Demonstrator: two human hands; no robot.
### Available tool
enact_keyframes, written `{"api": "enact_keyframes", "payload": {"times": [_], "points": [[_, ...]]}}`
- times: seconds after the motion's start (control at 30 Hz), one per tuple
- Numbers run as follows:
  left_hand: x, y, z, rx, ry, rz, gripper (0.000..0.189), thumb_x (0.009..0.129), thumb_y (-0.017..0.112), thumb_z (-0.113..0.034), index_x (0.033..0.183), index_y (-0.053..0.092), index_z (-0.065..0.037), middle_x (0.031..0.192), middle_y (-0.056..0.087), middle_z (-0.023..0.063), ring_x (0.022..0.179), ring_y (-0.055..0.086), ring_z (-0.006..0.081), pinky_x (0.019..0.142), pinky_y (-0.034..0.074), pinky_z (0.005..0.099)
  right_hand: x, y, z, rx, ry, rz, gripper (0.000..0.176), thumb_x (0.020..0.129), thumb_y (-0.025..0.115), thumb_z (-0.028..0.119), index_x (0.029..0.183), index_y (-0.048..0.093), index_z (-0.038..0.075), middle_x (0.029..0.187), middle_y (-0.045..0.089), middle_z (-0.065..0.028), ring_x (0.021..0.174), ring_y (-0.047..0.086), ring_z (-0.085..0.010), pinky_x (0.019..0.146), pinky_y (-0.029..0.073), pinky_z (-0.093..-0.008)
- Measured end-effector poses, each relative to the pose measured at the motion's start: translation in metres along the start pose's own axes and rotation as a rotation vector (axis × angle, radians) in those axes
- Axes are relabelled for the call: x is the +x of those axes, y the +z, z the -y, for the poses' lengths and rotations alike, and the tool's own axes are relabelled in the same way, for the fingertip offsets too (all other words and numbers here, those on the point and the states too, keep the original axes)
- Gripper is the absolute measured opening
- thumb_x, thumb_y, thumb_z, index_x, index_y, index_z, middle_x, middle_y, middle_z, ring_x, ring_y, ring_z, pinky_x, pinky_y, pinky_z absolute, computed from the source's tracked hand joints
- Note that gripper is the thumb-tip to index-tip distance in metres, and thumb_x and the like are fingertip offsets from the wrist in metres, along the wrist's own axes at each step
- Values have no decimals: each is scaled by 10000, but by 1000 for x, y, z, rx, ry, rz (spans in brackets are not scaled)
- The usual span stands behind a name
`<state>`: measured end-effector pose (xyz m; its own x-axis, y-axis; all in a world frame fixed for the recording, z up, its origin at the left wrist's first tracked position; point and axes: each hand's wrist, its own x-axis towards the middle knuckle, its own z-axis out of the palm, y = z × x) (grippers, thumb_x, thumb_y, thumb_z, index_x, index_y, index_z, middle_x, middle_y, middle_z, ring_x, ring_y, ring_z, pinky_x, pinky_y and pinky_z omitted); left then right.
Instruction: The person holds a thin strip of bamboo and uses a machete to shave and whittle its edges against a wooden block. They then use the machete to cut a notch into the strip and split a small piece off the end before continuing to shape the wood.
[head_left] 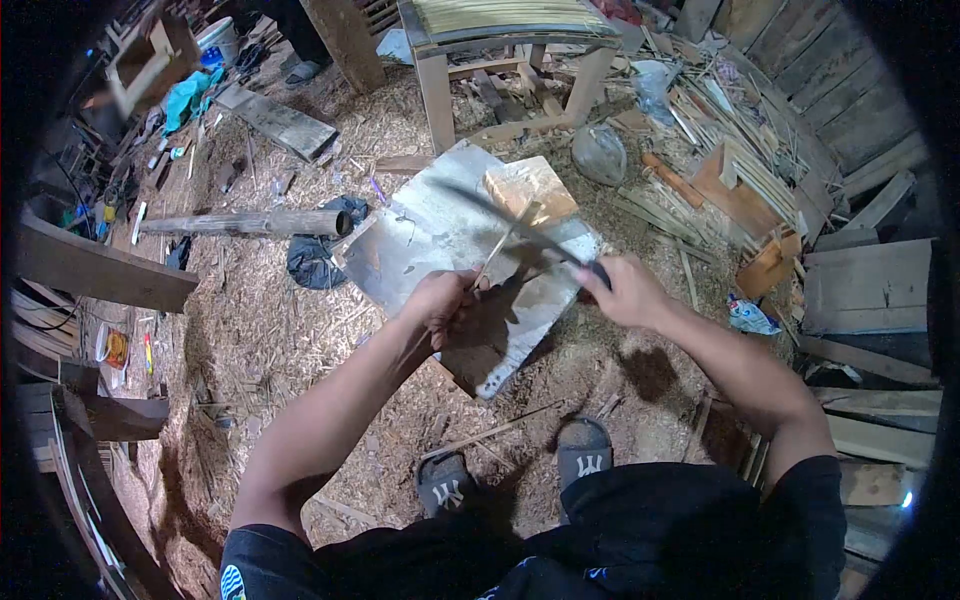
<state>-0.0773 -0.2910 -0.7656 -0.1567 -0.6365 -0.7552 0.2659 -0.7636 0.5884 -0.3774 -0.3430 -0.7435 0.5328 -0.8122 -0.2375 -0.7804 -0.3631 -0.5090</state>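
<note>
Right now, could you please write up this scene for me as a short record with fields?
Left hand: left hand closed on a thin strip
Right hand: right hand closed on a knife, its blade crossing the strip
Under the hands: metal sheet flat on the floor, wooden block on its far part
Left of the sheet: bamboo tube lying flat, dark cloth at its near end
Floor: shavings all over
Feet: sandals side by side
</note>
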Motion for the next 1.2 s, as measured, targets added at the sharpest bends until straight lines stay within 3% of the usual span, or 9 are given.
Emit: {"api": "enact_keyframes", "payload": {"times": [0.07, 0.17, 0.4, 0.43, 0.6, 0.73, 0.8, 1.03, 1.2], "points": [[0, 1, -2, 4, 5, 9, 306, 1034, 535, -318, 863, 633, -84, 581, 446, -37, 419, 339, 88, 369, 242, 273, 3, 0, -5, 2, 88, -50, 600, 996, 490, 553, 768, 622, 14, 606, 599, -207, 603, 641, -394, 634, 502, -527], [-8, 3, -8, 39, 15, -13, 306, 1034, 533, -308, 866, 625, -69, 576, 445, -27, 418, 352, 101, 372, 255, 275, -7, 4, -7, -70, -201, -51, 602, 994, 503, 550, 751, 623, 11, 609, 603, -202, 615, 638, -408, 632, 497, -510], [-2, 6, -7, 36, 66, -53, 307, 1040, 522, -315, 891, 623, -66, 569, 447, -14, 419, 351, 110, 385, 256, 283, -4, -5, 5, -7, -32, -27, 590, 997, 510, 507, 758, 617, -22, 643, 612, -247, 652, 628, -455, 647, 500, -518], [-5, 5, -6, -14, 54, -38, 305, 1040, 523, -320, 900, 625, -68, 568, 448, -12, 422, 350, 109, 388, 251, 283, -7, 2, -3, -45, -192, -101, 600, 1001, 499, 514, 755, 614, -21, 660, 617, -250, 671, 631, -457, 661, 503, -524], [-5, 2, -7, 21, 25, -13, 303, 1037, 523, -325, 868, 620, -94, 581, 463, -10, 418, 344, 101, 388, 230, 281, -1, -4, -1, -5, 44, -70, 616, 995, 492, 545, 752, 622, -6, 681, 627, -253, 682, 639, -451, 678, 504, -526], [-28, 12, -14, 147, 62, -131, 251, 1024, 487, -217, 839, 623, -114, 621, 490, -42, 428, 338, 78, 391, 267, 249, -7, -2, -1, -47, -159, -60, 597, 1004, 495, 522, 728, 613, 6, 628, 604, -224, 629, 631, -422, 650, 491, -519], [-21, 8, -11, 115, 73, -112, 264, 1032, 486, -235, 837, 619, -116, 624, 492, -36, 412, 329, 78, 392, 271, 247, 1, -10, 7, 23, 145, -8, 600, 995, 510, 527, 729, 622, 1, 630, 606, -219, 624, 632, -411, 641, 497, -509], [-42, 3, -27, -22, 34, -55, 308, 1052, 496, -330, 859, 553, -97, 576, 390, -55, 411, 312, 71, 374, 241, 253, 6, -27, 32, -56, 158, -47, 566, 971, 542, 527, 784, 665, 7, 680, 653, -230, 695, 675, -412, 674, 519, -523], [-47, -9, -28, -37, 71, 48, 295, 1056, 487, -308, 869, 547, -89, 576, 334, -62, 427, 285, 67, 384, 231, 252, 6, -13, 17, -87, -58, -191, 567, 963, 558, 528, 854, 695, -11, 650, 644, -246, 666, 667, -444, 682, 537, -519]]}}
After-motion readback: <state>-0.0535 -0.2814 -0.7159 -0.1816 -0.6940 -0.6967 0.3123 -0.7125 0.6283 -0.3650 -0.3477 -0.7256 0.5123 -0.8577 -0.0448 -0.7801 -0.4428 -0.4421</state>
